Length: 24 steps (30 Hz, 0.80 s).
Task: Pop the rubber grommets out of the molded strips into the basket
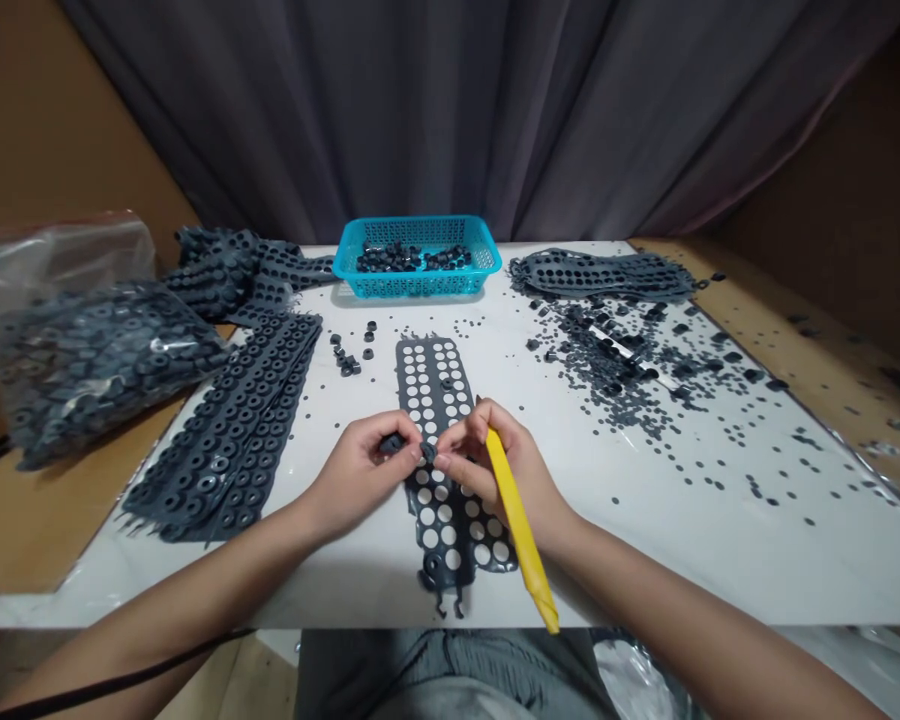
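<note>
Where the two hands meet at centre frame, the left hand [360, 470] pinches a small dark rubber ring [392, 441] between thumb and fingertips. The right hand [495, 470] pinches a second dark bit beside it, too small to identify, with a yellow stick [521, 530] tucked under its fingers. Both hands hover over the punched sheet [435, 385] on the white table [720, 540].

Judgement: sheet nearly done. Most holes show white, and a few rings seem left at its near end. Stack of full sheets [225, 430] at left looks untouched, so much remains.

Blue basket [487, 262], upper centre, holds loose rings. Emptied sheets [600, 272] and scraps [630, 370] upper right. Bag [82, 350] at left edge: cut off, contents blurred.
</note>
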{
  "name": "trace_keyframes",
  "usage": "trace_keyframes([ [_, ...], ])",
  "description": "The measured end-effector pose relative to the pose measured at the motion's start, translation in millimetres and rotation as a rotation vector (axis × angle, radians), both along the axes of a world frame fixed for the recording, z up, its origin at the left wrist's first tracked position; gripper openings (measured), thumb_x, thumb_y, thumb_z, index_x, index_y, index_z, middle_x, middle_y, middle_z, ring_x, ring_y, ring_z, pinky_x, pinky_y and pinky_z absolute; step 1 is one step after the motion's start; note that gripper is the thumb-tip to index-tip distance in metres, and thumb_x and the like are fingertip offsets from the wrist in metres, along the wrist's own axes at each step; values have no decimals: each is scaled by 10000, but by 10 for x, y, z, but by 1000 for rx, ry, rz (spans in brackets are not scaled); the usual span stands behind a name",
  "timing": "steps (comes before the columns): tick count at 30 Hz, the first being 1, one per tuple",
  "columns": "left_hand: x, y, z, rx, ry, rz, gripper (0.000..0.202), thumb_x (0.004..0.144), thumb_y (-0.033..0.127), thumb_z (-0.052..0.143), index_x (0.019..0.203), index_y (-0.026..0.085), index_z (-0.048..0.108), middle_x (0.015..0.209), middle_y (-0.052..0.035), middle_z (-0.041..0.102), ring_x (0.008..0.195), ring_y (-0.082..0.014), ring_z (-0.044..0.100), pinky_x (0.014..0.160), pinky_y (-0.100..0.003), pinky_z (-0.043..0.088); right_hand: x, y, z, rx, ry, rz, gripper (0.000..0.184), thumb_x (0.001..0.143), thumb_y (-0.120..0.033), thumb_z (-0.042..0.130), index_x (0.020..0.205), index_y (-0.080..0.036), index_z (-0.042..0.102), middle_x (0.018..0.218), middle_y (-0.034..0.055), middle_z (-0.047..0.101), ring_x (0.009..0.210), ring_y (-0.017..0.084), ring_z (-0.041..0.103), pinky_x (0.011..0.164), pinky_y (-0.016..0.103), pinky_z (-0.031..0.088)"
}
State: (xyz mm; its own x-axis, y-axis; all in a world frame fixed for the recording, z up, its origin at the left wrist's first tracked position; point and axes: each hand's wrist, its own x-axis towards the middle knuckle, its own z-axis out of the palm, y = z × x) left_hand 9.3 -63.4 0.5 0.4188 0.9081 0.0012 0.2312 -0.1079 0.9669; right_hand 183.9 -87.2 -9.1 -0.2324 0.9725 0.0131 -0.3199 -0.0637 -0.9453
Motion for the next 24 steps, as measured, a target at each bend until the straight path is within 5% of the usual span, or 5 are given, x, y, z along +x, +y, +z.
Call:
trace_keyframes([
  [11, 10, 12, -75, -6, -98, -45, 212, 825, 313, 555, 678, 162, 532, 677, -7, 519, 652, -130, 466, 615, -255, 374, -23, 19, -26, -121, 88, -10, 441, 657, -206, 755, 741, -232, 323, 695, -59, 597, 581, 98, 444, 592, 248, 351],
  [19, 52, -67, -4, 489, 81, -52, 96, 763, 122, 575, 684, 173, 555, 680, -7, 565, 667, -132, 522, 640, -252, 404, -50, -59, 4, 66, -163, -157, 349, 684, -103, 617, 737, -233, 297, 698, -59, 557, 598, 102, 389, 611, 254, 333],
  [24, 52, -24, -50, 104, 52, 25, 151, 813, 230, 553, 674, 169, 545, 670, -1, 548, 659, -130, 491, 637, -251, 387, -29, -23, -14, -33, -6, -64, 394, 689, -182, 686, 751, -238, 301, 714, -60, 572, 578, 99, 388, 588, 252, 329],
])
